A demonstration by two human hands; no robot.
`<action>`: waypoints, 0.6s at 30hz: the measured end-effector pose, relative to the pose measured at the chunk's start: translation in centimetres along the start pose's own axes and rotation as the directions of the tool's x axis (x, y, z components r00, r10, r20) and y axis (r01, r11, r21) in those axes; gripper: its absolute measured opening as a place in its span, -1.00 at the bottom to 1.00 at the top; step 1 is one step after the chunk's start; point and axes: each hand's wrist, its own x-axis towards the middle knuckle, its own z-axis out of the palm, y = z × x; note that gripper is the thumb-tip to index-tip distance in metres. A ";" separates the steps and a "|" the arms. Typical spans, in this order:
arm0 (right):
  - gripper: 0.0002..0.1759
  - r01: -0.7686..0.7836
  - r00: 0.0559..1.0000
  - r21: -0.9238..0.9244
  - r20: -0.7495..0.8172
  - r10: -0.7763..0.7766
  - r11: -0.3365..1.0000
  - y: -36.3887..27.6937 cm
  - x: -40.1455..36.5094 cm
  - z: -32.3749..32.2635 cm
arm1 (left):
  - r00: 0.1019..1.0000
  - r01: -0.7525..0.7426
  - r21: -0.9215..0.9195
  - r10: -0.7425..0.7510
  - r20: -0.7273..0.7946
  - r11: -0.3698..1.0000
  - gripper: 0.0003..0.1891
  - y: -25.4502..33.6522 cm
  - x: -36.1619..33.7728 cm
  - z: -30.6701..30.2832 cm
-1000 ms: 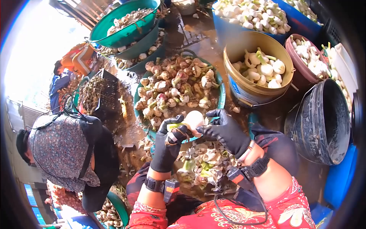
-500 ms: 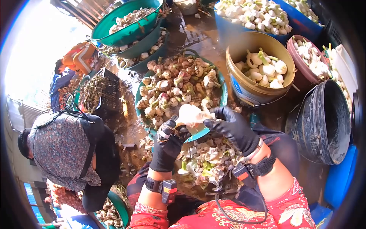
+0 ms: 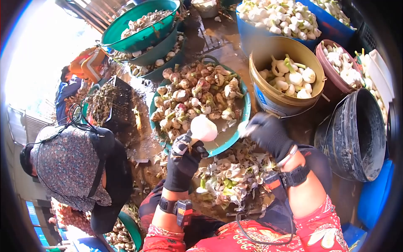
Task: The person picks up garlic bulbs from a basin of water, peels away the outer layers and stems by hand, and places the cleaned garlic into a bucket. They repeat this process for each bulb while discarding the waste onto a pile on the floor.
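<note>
**Bare bulb in the left hand, right hand off to the side**

Head view: the left hand [image 3: 182,157], in a black glove, has its fingers clenched round the stem end of a round, white, peeled garlic bulb [image 3: 203,128]. It holds the bulb up over the near rim of a wide teal plastic basin [image 3: 246,110], which stands on the wet floor just before the person's knees. The basin is heaped with brownish unpeeled garlic bulbs [image 3: 197,94].

The right hand [image 3: 268,135], also in a black glove, is apart from the bulb, at the basin's right rim. Its fingers are curled, perhaps on a pale scrap of skin, but the blur keeps me from telling.

Under both hands lies a heap of pale papery peelings [image 3: 231,176]. Beyond the right hand stands a yellow plastic bucket [image 3: 257,90], partly filled with clean white bulbs. A co-worker in a patterned top [image 3: 67,164] sits at the left.

Stripping this bulb looks all but finished. The next move calls for dropping any scrap onto the peelings and carrying the bulb across to the yellow bucket, clear of the unpeeled heap.
</note>
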 end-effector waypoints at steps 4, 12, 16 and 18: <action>-0.65 -0.112 0.919 -0.098 0.367 0.140 0.989 -1.2 -1.6 2.1 | 0.997 -0.003 0.166 0.016 -0.075 0.986 -0.77 -0.4 -0.4 2.4; -0.78 -0.233 0.969 0.313 0.157 0.192 0.921 -2.0 -1.3 2.0 | 0.996 -0.081 0.476 0.087 0.008 0.876 -0.82 -1.9 -0.9 2.6; -0.87 -0.032 0.971 0.394 -0.205 0.122 0.918 -0.5 -0.4 -1.1 | 0.996 -0.023 0.222 0.005 0.085 0.975 -0.79 -1.0 -0.6 1.2; -0.87 -0.008 0.945 0.399 -0.298 0.138 0.917 -0.5 -0.2 -1.7 | 0.997 0.071 -0.002 -0.071 -0.043 0.997 -0.75 -0.2 -1.0 2.2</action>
